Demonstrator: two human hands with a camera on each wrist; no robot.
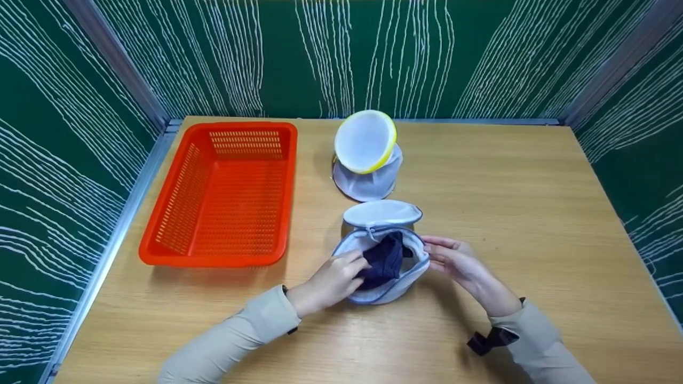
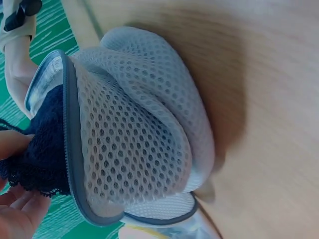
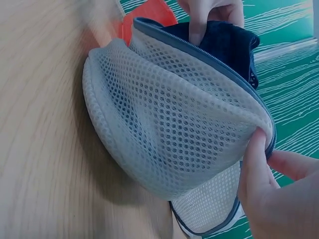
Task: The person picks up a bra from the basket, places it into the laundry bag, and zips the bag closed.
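A white mesh laundry bag (image 1: 408, 280) with a grey zip rim stands unzipped on the table, its round lid (image 1: 382, 213) folded back to the far side. Inside its mouth is a dark navy garment with lace edging (image 1: 385, 261). My left hand (image 1: 332, 281) pinches that garment between thumb and fingers; in the left wrist view the lace (image 2: 47, 144) rises above the zip rim. On the other side, my right hand (image 1: 461, 262) holds the bag's rim, and the right wrist view shows thumb and fingers (image 3: 256, 154) gripping the mesh just below the zip.
An orange plastic basket (image 1: 291, 197) with slotted walls stands on the left of the wooden table (image 1: 512, 213). Behind the bag is a white fabric piece with a yellow-rimmed round opening (image 1: 365, 141). Green panels with white lines (image 1: 299, 58) enclose the table's back and sides.
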